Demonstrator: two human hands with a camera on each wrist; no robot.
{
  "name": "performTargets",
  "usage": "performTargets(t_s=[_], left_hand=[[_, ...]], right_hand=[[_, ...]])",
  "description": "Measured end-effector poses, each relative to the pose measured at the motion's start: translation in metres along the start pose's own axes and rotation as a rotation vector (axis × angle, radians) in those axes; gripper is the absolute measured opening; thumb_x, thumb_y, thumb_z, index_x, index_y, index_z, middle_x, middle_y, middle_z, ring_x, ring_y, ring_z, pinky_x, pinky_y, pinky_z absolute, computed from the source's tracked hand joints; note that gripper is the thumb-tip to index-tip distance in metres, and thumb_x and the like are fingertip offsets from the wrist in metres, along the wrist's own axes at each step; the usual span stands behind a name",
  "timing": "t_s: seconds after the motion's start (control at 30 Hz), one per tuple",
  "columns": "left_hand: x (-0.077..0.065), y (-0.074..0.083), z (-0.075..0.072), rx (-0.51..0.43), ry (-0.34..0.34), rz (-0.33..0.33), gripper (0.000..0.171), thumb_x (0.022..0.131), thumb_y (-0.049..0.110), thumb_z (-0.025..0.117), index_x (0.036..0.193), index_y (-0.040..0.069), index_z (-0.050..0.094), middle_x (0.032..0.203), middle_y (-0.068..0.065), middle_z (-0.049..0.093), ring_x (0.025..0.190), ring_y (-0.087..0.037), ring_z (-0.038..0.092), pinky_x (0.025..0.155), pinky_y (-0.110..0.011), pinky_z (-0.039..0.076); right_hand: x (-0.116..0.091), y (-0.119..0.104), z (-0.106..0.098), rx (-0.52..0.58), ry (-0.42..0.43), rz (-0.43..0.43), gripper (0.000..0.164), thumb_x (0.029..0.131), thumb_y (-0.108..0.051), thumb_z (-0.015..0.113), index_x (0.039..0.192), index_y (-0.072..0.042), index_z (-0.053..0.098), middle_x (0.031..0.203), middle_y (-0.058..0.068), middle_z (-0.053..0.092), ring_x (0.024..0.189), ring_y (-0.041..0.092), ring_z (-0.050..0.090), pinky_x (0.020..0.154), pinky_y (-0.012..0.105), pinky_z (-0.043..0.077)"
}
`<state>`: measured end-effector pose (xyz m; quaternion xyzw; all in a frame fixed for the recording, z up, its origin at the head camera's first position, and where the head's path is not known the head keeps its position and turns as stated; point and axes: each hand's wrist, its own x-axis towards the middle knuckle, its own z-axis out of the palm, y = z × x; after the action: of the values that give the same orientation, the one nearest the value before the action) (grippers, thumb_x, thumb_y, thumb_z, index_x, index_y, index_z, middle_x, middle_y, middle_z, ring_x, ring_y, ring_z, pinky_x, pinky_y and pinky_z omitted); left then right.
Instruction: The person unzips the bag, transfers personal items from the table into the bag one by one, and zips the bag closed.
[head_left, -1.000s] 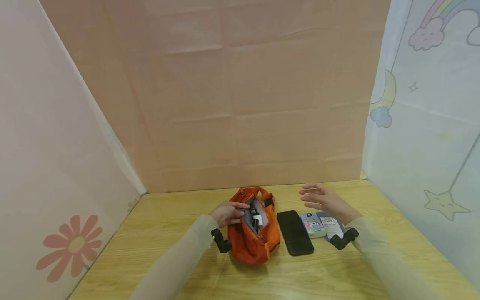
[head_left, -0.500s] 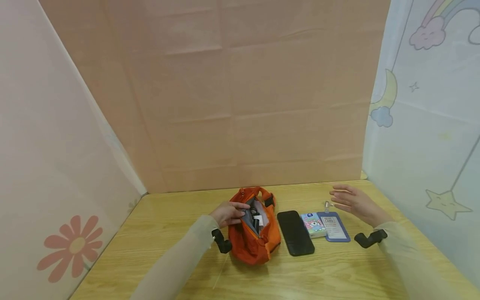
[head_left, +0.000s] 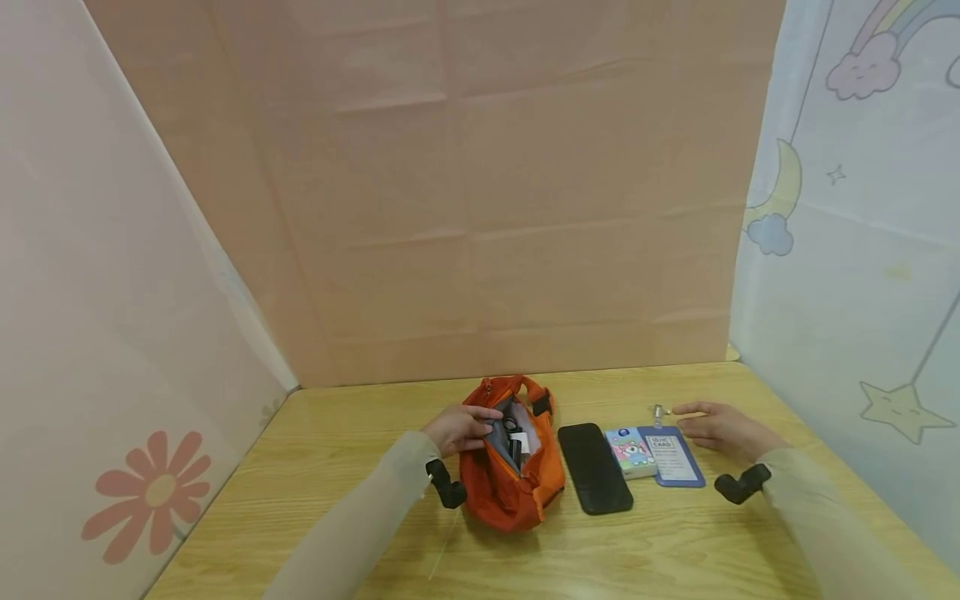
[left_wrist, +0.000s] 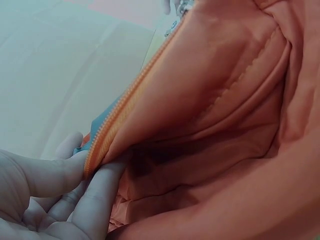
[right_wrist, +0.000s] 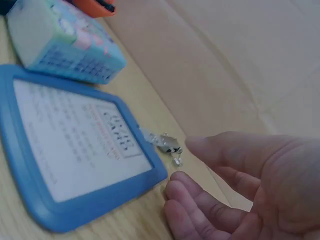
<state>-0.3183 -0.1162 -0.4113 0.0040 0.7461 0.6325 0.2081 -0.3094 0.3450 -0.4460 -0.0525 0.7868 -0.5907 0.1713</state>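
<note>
An orange bag (head_left: 480,492) lies unzipped on the table, with small black and white items (head_left: 517,446) in its grey-lined pocket. My left hand (head_left: 459,427) pinches the bag's zipper edge (left_wrist: 125,107) between thumb and fingers, holding the mouth apart. My right hand (head_left: 729,429) hovers beside a blue-framed ID card holder (head_left: 681,467), its fingers loosely bent and nothing between them. In the right wrist view the thumb and fingertips are right by the holder's metal clip (right_wrist: 170,144). The holder lies flat, its printed card facing up.
A black phone (head_left: 595,468) lies just right of the bag. Between phone and card holder sits a small pastel tissue pack (head_left: 632,452), against the holder's edge. An orange-tan backdrop (head_left: 480,208) stands behind the wooden table (head_left: 345,500); printed cloth walls (head_left: 855,275) flank it.
My right hand has moved right from above the card holder, uncovering it, then lowered toward its clip. My left hand keeps its grip on the bag's edge.
</note>
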Motion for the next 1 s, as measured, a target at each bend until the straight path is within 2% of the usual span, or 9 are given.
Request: performTargets(t_s=[0.1,0.17,0.27,0.37,0.53,0.77,1.0], left_hand=[[0.0,0.0,0.0,0.0,-0.002,0.0,0.035,0.093,-0.003,0.058,0.127,0.004,0.064,0.103,-0.006,0.065,0.081,-0.011,0.065,0.069,-0.025,0.055],[0.0,0.0,0.0,0.001,-0.001,0.0,0.035,0.093,-0.003,0.058,0.127,0.004,0.064,0.104,-0.006,0.065,0.081,-0.011,0.065,0.069,-0.025,0.055],[0.0,0.001,0.0,0.003,0.001,-0.003,0.035,0.093,-0.003,0.057,0.128,0.004,0.064,0.106,-0.007,0.065,0.081,-0.012,0.066,0.069,-0.026,0.055],[0.0,0.001,0.0,0.002,0.002,-0.006,0.035,0.094,-0.003,0.057,0.128,0.003,0.063,0.107,-0.008,0.065,0.082,-0.012,0.066,0.07,-0.026,0.055],[-0.001,0.001,0.001,0.005,0.003,-0.006,0.036,0.094,-0.003,0.057,0.129,0.002,0.062,0.107,-0.008,0.065,0.082,-0.012,0.066,0.071,-0.027,0.055],[-0.001,0.001,0.001,0.002,0.007,-0.004,0.037,0.094,-0.003,0.056,0.13,0.001,0.061,0.108,-0.009,0.065,0.082,-0.012,0.067,0.073,-0.028,0.056],[0.0,0.001,0.002,0.0,0.008,-0.007,0.036,0.094,-0.004,0.056,0.129,0.001,0.062,0.106,-0.008,0.065,0.082,-0.012,0.066,0.073,-0.027,0.056]], right_hand=[[0.001,0.001,0.002,-0.072,0.005,-0.011,0.048,0.096,-0.007,0.057,0.134,0.018,0.039,0.117,0.009,0.062,0.093,0.006,0.061,0.079,0.024,0.052],[0.002,0.0,0.005,-0.161,0.02,-0.018,0.05,0.094,-0.009,0.061,0.132,0.017,0.042,0.121,0.018,0.06,0.095,0.009,0.059,0.078,0.024,0.051],[0.003,-0.004,0.01,-0.292,0.048,-0.017,0.052,0.089,-0.012,0.068,0.129,0.014,0.048,0.126,0.029,0.054,0.103,0.019,0.057,0.079,0.026,0.049],[0.003,-0.007,0.014,-0.351,0.068,-0.002,0.052,0.084,-0.012,0.073,0.126,0.01,0.052,0.127,0.033,0.051,0.11,0.031,0.054,0.084,0.034,0.048],[0.006,-0.01,0.017,-0.422,0.079,0.021,0.053,0.081,-0.013,0.076,0.124,0.009,0.054,0.123,0.03,0.053,0.109,0.035,0.053,0.09,0.046,0.046],[0.009,-0.013,0.02,-0.454,0.103,0.082,0.057,0.076,-0.015,0.081,0.123,0.006,0.055,0.12,0.025,0.055,0.105,0.032,0.052,0.091,0.047,0.042],[0.012,-0.016,0.024,-0.479,0.098,0.067,0.051,0.075,-0.006,0.08,0.116,0.01,0.055,0.111,0.024,0.054,0.101,0.033,0.049,0.092,0.051,0.04]])
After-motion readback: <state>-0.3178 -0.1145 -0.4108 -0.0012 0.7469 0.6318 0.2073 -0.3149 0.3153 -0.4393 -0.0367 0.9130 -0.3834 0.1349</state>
